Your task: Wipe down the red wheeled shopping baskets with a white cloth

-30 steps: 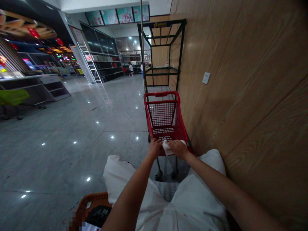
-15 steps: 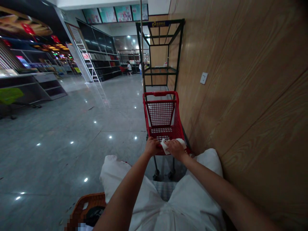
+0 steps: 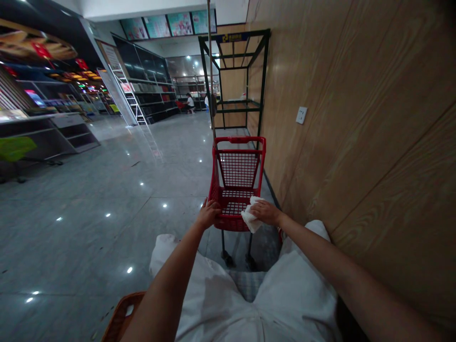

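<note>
A small red shopping cart [image 3: 237,168] stands in front of me beside a wooden wall. My left hand [image 3: 209,213] grips the near left rim of the cart's basket, fingers curled over the edge. My right hand [image 3: 265,212] presses a crumpled white cloth [image 3: 249,219] against the near right rim of the basket. The cart's basket looks empty. I am seated low, with my white-clad knees below my arms.
A wood-panelled wall [image 3: 356,118] with a white socket [image 3: 301,115] runs along the right. A dark metal shelf frame [image 3: 237,80] stands behind the cart. An orange basket [image 3: 119,316] sits at my lower left. Polished grey floor [image 3: 107,199] stretches left toward shelves and a ladder [image 3: 131,97].
The cart has turned and shifted slightly. My left hand moved from the middle of the near rim to its left corner, and my right hand with the cloth slid rightward along the rim.
</note>
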`<action>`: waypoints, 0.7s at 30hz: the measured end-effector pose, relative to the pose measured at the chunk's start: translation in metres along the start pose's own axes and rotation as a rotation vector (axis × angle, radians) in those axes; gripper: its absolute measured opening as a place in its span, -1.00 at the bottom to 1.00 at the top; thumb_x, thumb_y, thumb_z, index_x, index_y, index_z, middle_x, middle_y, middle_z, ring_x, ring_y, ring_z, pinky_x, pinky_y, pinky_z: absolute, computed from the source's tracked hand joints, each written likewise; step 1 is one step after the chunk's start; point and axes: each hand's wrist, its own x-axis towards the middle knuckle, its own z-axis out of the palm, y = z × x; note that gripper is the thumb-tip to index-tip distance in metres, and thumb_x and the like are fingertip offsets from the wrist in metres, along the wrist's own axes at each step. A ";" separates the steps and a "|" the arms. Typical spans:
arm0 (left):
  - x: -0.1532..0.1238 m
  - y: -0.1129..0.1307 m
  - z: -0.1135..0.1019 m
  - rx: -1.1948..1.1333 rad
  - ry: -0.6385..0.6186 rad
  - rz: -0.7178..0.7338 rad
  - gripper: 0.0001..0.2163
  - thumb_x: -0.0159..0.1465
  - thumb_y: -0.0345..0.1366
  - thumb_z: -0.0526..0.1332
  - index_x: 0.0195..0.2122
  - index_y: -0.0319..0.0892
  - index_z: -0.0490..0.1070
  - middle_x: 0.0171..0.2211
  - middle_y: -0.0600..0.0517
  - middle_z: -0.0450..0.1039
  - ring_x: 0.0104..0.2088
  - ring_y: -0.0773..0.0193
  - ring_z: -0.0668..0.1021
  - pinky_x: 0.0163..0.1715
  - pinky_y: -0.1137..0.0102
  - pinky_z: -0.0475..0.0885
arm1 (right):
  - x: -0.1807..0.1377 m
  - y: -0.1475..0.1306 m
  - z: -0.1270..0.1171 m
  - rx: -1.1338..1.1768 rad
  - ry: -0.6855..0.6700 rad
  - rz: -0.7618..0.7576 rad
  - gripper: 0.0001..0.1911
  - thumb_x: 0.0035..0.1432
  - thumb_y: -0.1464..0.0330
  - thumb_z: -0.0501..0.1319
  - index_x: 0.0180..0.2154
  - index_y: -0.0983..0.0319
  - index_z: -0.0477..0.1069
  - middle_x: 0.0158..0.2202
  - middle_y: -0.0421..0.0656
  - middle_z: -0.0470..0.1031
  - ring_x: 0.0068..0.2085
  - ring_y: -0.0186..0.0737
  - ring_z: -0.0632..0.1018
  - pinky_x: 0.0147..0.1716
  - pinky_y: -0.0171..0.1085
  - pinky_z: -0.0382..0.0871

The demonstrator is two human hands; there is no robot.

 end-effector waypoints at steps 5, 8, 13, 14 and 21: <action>0.003 0.040 0.009 0.108 0.141 -0.122 -0.79 0.14 -0.41 0.19 -0.20 -0.05 0.43 -0.01 -0.05 0.39 0.11 0.04 0.30 0.25 0.03 -0.09 | 0.035 -0.036 0.006 -0.076 -0.030 0.263 -0.73 0.26 0.48 -0.01 -0.12 0.26 0.41 -0.18 -0.05 0.50 -0.12 -0.16 0.45 0.09 -0.07 0.19; 0.008 0.071 0.022 0.047 0.144 -0.220 -0.77 0.11 -0.43 0.15 -0.18 -0.13 0.39 -0.12 -0.11 0.43 0.00 0.03 0.40 0.21 0.02 -0.02 | 0.058 -0.058 0.009 -0.071 -0.020 0.304 -0.72 0.27 0.48 -0.03 -0.08 0.29 0.40 -0.18 -0.03 0.50 -0.11 -0.14 0.45 0.08 -0.08 0.19; -0.002 0.066 0.019 -0.128 0.061 -0.289 -0.69 0.02 -0.30 0.20 -0.17 -0.18 0.37 -0.26 -0.09 0.46 -0.14 0.03 0.46 -0.07 0.19 0.26 | 0.074 -0.063 0.010 0.003 0.005 0.104 -0.71 0.28 0.43 0.00 -0.01 0.28 0.36 -0.17 -0.02 0.51 -0.13 -0.16 0.46 0.01 -0.07 0.23; -0.006 0.059 0.014 -0.178 0.045 -0.234 -0.66 0.01 -0.26 0.20 -0.15 -0.18 0.37 -0.25 -0.07 0.47 -0.15 0.05 0.47 -0.11 0.23 0.27 | 0.072 -0.058 0.009 0.022 0.013 0.030 -0.71 0.28 0.42 0.01 0.00 0.27 0.35 -0.15 -0.03 0.51 -0.12 -0.17 0.46 0.00 -0.07 0.23; -0.011 0.054 0.006 -0.542 0.197 -0.157 -0.62 0.14 -0.12 0.11 -0.07 -0.20 0.36 -0.41 0.05 0.47 -0.38 0.25 0.48 -0.29 0.38 0.31 | 0.050 0.011 -0.003 0.067 0.009 -0.148 -0.68 0.24 0.48 0.05 0.01 0.16 0.36 0.00 -0.13 0.45 0.03 -0.23 0.39 0.14 -0.07 0.12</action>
